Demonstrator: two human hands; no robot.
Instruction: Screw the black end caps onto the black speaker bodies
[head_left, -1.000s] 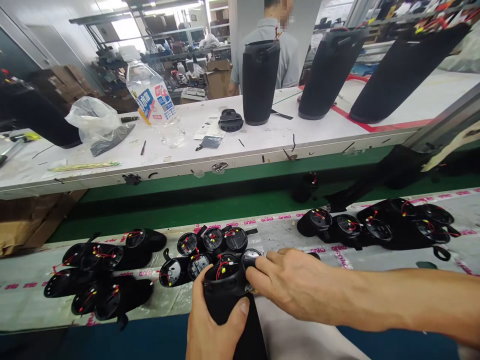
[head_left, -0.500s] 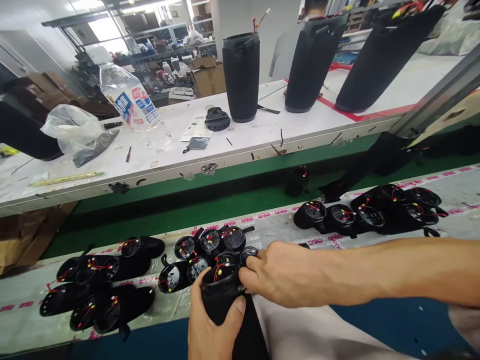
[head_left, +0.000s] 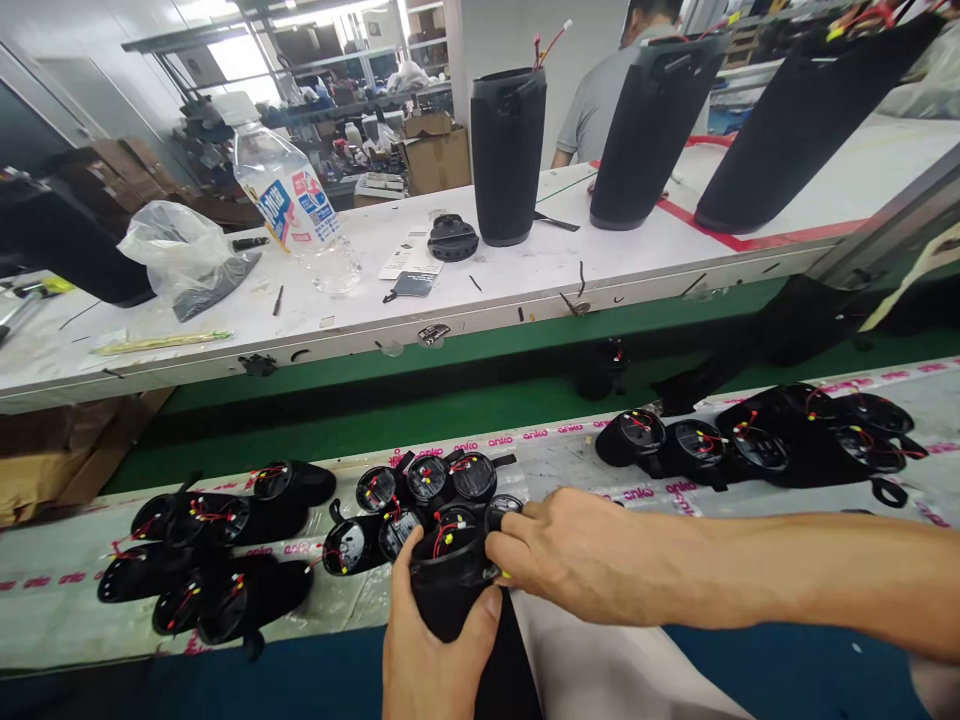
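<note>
My left hand [head_left: 439, 650] is wrapped round a black fabric-covered cylindrical housing [head_left: 454, 600], likely a speaker body, its open end facing up. Red wires with yellow and white connectors [head_left: 448, 538] stick out of that opening. At the right side of the rim, my right hand [head_left: 547, 545] is closed in a pinch. A small bit of yellow [head_left: 505, 574] shows beside its fingertips; whatever they grip is hidden. Just beyond lie several similar black housings [head_left: 427, 480] with wires in their open ends.
More black housings lie in groups at left [head_left: 225, 560] and right [head_left: 757, 445] on the plastic-covered surface. On the white shelf [head_left: 360, 330] stand a plastic bottle [head_left: 296, 205], a black cap [head_left: 452, 238] and upright housings [head_left: 510, 155]. A person in grey [head_left: 600, 105] is behind it.
The view has shifted, so the shelf items appear farther right. Both hands stay at the same housing; a bit of yellow now shows by my right fingertips. More of the person behind shows.
</note>
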